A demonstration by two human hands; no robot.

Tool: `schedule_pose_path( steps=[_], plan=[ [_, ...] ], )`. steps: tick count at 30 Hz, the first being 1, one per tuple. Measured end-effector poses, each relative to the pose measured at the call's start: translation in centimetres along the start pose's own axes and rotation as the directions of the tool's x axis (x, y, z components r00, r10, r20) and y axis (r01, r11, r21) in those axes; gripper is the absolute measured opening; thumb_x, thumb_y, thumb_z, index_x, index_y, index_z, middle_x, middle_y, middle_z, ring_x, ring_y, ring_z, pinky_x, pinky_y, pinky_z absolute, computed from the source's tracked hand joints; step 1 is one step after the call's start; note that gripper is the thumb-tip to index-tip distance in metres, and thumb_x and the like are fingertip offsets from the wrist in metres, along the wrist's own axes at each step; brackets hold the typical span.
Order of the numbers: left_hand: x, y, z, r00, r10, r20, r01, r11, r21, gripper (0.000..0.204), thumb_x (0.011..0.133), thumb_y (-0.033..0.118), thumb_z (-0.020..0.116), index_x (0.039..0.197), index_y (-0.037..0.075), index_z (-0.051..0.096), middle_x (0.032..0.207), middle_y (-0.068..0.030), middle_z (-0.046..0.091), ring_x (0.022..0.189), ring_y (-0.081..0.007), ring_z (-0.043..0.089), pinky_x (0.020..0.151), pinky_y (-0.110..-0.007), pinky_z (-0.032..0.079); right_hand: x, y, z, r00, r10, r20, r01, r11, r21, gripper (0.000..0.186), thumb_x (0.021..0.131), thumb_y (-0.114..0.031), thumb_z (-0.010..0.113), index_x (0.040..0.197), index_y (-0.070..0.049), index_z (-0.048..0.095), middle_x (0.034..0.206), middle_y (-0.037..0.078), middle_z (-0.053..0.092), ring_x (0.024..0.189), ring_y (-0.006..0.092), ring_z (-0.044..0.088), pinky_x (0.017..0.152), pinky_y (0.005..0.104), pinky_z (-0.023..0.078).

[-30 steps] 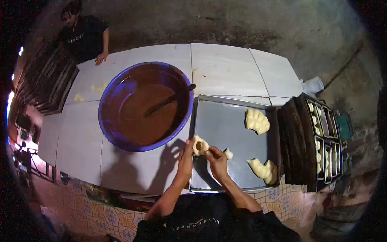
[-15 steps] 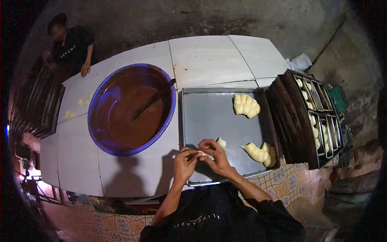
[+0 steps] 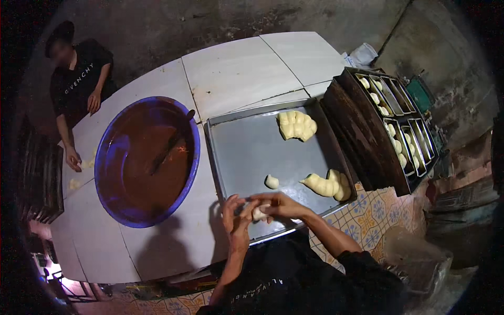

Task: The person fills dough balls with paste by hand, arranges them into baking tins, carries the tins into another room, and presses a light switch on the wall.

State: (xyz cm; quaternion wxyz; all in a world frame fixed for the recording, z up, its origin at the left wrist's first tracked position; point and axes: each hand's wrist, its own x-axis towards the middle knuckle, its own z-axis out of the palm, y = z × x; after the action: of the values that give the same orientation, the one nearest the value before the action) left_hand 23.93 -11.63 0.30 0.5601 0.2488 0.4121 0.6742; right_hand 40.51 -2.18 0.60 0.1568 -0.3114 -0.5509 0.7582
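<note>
A small pale piece of dough [image 3: 261, 212] is between my two hands, over the front left part of a grey metal tray [image 3: 236, 152]. My left hand [image 3: 237, 216] curls against it from the left, its fingers bent. From the right, my right hand [image 3: 282, 205] closes over it, fingers touching those of the left. Just beyond lies a small dough ball [image 3: 271, 182] on the tray. A larger lobed dough piece [image 3: 324, 186] rests at the tray's right front. Another dough clump [image 3: 296, 126] lies toward its far right corner.
Left of the tray stands a blue tub [image 3: 195, 157] of brown filling with a dark stick in it. Stacked dark baking pans [image 3: 362, 131], the top ones holding dough balls, are on the right. A co-worker [image 3: 79, 79] at far left handles small dough bits.
The view has turned, so tub and tray appear shifted left. My hands have rolled apart a little, showing more of the dough piece. The co-worker's hand now reaches to the dough bits.
</note>
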Motion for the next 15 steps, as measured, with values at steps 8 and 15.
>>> schedule_pose_path(
  steps=[8, 15],
  plan=[
    [0.9, 0.4, -2.6, 0.952, 0.220, -0.213, -0.145, 0.936, 0.322, 0.017, 0.089, -0.003, 0.058, 0.105, -0.003, 0.059, 0.099, -0.0122, 0.064, 0.093, -0.0214, 0.064, 0.089, -0.034, 0.051, 4.0, 4.3, -8.1, 0.787, -0.234, -0.571, 0.008, 0.929, -0.370, 0.035, 0.086, 0.006, 0.054, 0.121, 0.007, 0.059, 0.120, 0.017, 0.062, 0.113, 0.0235, 0.059, 0.100, 0.0321, 0.044],
    [1.6, -0.9, -3.4, 0.967, 0.202, -0.154, -0.119, 0.895, 0.430, 0.013, 0.086, -0.006, 0.053, 0.098, -0.005, 0.058, 0.088, -0.0134, 0.064, 0.081, -0.0215, 0.064, 0.078, -0.034, 0.054, 2.5, 3.1, -4.5, 0.799, -0.579, -0.158, 0.021, 0.290, -0.957, 0.044, 0.078, -0.021, 0.069, 0.115, 0.001, 0.058, 0.115, 0.019, 0.052, 0.109, 0.0388, 0.047, 0.092, 0.0468, 0.042]
  ],
)
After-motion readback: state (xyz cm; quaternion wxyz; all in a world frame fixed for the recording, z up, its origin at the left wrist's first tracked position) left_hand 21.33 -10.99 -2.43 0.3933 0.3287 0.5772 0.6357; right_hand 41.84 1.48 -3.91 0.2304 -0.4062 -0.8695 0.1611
